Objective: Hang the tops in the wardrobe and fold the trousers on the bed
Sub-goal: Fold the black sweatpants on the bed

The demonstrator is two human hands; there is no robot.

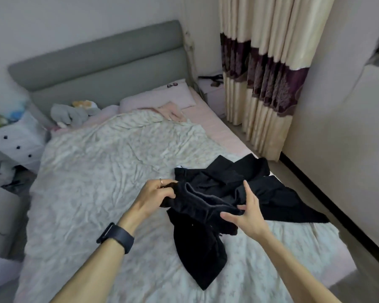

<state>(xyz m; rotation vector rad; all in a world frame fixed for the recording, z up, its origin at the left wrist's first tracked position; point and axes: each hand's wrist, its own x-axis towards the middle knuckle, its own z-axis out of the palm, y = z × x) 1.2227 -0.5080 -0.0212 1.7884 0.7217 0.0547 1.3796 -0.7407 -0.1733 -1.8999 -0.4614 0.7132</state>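
Black cloth: the trousers (197,243) look soft, limp and light; they sag from the waistband (208,201), and one leg (204,263) trails on the bed (96,171).
Where: near the foot of the bed, towards its right edge.
Left hand (153,195): fingers (165,194) clenched round one end of the waistband.
Right hand (247,213): thumb and fingers pinching the other end, forefinger raised.
Hold: the waistband ends seem the best grip; held anywhere else, the fabric would likely bunch.
Count: one pair in hand. A pile (260,189) of black garments lies just behind, touching it; I cannot tell how many.
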